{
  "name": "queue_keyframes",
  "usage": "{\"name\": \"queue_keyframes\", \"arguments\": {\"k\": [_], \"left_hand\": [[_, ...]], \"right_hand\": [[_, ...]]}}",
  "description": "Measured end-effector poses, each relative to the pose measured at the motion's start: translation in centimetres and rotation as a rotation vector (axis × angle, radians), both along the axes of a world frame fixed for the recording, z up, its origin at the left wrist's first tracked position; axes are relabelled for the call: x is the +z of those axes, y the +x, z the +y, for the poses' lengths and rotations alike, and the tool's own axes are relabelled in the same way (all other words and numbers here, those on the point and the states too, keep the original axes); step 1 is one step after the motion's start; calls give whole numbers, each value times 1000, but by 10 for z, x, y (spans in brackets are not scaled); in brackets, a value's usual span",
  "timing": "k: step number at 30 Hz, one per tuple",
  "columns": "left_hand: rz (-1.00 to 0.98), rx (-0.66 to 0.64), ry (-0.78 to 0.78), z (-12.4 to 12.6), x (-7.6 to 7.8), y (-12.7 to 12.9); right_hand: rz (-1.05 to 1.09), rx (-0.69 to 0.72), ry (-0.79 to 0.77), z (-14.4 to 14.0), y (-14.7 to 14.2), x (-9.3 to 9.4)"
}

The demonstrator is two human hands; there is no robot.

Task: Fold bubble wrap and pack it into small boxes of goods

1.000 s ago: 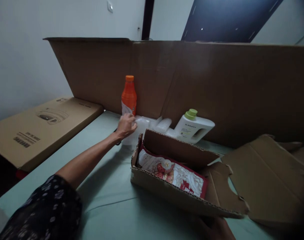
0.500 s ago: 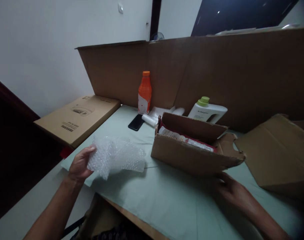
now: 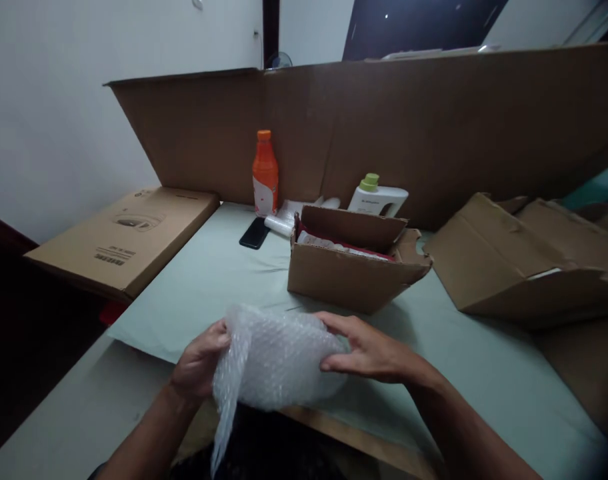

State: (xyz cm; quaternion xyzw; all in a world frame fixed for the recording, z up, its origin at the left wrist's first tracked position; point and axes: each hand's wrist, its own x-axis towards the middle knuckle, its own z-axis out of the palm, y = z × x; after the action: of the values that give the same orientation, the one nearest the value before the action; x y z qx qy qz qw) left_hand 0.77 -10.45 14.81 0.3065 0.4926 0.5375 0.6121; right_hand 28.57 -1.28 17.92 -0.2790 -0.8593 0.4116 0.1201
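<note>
Crumpled clear bubble wrap (image 3: 284, 357) hangs over the table's front edge between my hands. My left hand (image 3: 201, 360) is closed on its left end, thumb on top. At the right end, my right hand (image 3: 359, 347) has its thumb and fingers around the wrap. Just beyond stands an open cardboard box (image 3: 341, 280), its flaps up, with red and white packages (image 3: 341, 247) inside. I cannot see whether anything lies within the wrap.
An orange bottle (image 3: 265, 177), a black phone (image 3: 255, 233), rolled clear wrap (image 3: 280, 225) and a white jug with a green cap (image 3: 378, 199) stand or lie behind. A flat carton (image 3: 119, 240) is at left, another box (image 3: 504, 260) at right. A cardboard wall (image 3: 409, 120) lines the back.
My right hand has left the box's side and come onto the bubble wrap. My left hand has brought the wrap nearer and to the right. The view has shifted right.
</note>
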Motion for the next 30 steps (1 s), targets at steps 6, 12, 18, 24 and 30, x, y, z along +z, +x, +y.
{"name": "queue_keyframes", "arguments": {"k": [6,12,18,24,30], "left_hand": [[70,147,-96,37,-33,-24],[615,132,47,42,-36,-34],[1444,55,471,33,-48,6],[1484,-135,432,34,-63,7],[925,142,264,33,-38,-28]], "right_hand": [[-117,-338,-83,34,55,-45],[-194,-685,51,19,98,-69],[-205,-753,135,-13,94,-83],[61,-718,16,-21,85,-64],[-279,-880,321,-21,146,-55]]}}
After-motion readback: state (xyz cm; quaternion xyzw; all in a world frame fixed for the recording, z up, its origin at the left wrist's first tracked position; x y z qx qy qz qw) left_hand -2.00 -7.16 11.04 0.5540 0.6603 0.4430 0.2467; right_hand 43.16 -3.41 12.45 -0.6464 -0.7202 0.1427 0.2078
